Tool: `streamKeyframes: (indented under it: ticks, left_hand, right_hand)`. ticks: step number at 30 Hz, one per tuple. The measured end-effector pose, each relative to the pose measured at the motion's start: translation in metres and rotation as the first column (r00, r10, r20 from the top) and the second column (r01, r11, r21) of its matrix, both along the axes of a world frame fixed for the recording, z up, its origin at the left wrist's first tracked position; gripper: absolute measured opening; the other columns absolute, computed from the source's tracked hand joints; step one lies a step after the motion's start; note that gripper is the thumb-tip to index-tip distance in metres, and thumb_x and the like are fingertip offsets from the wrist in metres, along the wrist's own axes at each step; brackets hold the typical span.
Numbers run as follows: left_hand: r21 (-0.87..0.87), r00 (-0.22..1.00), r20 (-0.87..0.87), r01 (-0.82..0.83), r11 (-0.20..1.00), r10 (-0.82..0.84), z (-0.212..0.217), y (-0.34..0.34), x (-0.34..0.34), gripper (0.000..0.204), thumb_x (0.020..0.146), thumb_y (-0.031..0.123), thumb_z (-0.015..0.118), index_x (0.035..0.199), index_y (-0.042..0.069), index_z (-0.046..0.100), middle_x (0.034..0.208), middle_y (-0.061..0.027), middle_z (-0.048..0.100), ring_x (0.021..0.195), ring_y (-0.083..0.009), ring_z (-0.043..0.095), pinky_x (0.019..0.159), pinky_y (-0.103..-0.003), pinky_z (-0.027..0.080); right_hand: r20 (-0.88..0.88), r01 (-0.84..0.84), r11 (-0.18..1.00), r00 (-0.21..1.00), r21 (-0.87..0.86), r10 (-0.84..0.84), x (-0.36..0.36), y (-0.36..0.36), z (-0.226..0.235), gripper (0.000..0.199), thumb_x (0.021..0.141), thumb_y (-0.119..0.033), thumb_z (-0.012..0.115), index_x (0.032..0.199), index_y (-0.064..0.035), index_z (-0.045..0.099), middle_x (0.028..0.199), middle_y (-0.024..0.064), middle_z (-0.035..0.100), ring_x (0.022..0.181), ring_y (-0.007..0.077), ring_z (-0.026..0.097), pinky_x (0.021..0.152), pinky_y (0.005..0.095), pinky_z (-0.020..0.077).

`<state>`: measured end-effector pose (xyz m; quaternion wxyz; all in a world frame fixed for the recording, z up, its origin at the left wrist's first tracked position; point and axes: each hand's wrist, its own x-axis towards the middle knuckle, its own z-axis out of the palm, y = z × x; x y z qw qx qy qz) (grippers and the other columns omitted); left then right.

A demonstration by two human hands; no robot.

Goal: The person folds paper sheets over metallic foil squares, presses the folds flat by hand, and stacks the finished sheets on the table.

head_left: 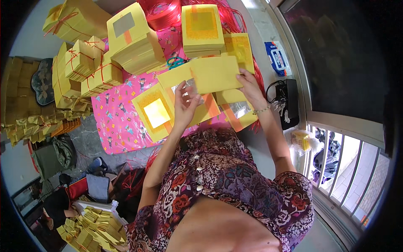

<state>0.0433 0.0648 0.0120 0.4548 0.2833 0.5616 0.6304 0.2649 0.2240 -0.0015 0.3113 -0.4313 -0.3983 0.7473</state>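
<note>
My right hand (252, 90) grips the right edge of a plain yellow paper sheet (216, 73), thumb on top and fingers underneath. Beside that sheet's lower left corner is my left hand (185, 109), its fingers bent but apart, over a yellow sheet with a silver foil square (178, 87) and an orange band. I cannot tell whether its fingertips touch the paper. Left of this lies a yellow sheet with a shiny foil square (149, 98) in an orange patterned border. Another foil sheet (241, 110) lies below my right wrist.
Tall stacks of yellow paper (136, 46) (203, 46) stand at the table's far side, near red plastic string (163, 17) and teal-handled scissors (175, 62). String-tied bundles (79, 61) are piled at left on the pink patterned tablecloth (115, 119). A blue-white packet (277, 58) lies at right, by the window.
</note>
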Motion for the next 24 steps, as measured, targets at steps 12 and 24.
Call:
streamKeyframes:
  ticks: [12, 24]
  left_hand:
    - [-0.131, 0.918, -0.378, 0.079, 0.988, -0.123, -0.018, -0.043, -0.014, 0.040, 0.095, 0.007, 0.061, 0.134, 0.003, 0.049, 0.116, -0.0088, 0.061, 0.091, -0.0135, 0.060, 0.076, -0.027, 0.052]
    - [-0.203, 0.596, -0.741, 0.239, 0.950, -0.308, 0.004, -0.053, -0.015, 0.042, 0.079, 0.021, 0.079, 0.115, 0.004, 0.062, 0.102, -0.0140, 0.059, 0.094, -0.0311, 0.060, 0.081, -0.039, 0.051]
  right_hand:
    - [0.262, 0.160, 0.966, 0.942, 0.204, -0.211, 0.094, -0.016, -0.132, 0.030, 0.098, -0.007, 0.059, 0.126, -0.0040, 0.052, 0.112, 0.0089, 0.065, 0.099, 0.0150, 0.063, 0.083, 0.0293, 0.0528]
    - [0.773, -0.473, 0.613, 0.343, 0.633, -0.534, 0.062, -0.032, -0.111, 0.038, 0.086, -0.011, 0.065, 0.122, -0.0071, 0.052, 0.103, 0.0184, 0.058, 0.100, 0.0404, 0.056, 0.085, 0.0481, 0.0466]
